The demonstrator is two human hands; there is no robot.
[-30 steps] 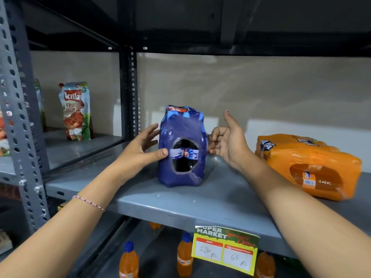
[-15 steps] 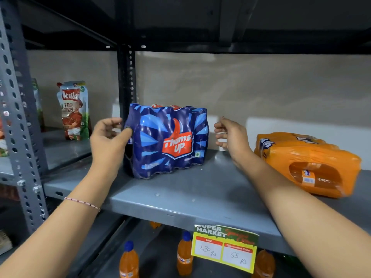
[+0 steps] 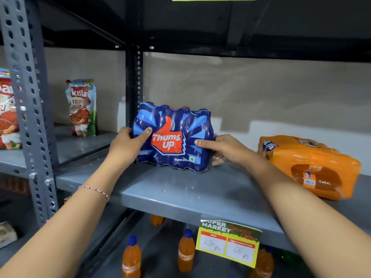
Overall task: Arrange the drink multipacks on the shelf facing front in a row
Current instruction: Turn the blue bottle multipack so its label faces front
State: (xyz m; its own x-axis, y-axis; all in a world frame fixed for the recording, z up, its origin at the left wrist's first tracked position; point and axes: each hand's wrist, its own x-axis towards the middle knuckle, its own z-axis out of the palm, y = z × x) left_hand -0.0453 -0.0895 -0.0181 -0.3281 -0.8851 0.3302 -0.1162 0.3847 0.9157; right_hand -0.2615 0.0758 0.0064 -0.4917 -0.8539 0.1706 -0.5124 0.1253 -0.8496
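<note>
While both hands (image 3: 128, 145) grip blue multipack (image 3: 172, 137), shelf front (image 3: 200, 199) seems clear.

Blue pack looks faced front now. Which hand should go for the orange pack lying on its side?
Right. The right hand grips the blue pack's end nearest the orange pack, with bare shelf between. The left hand would likely have to cross the blue pack.
</note>
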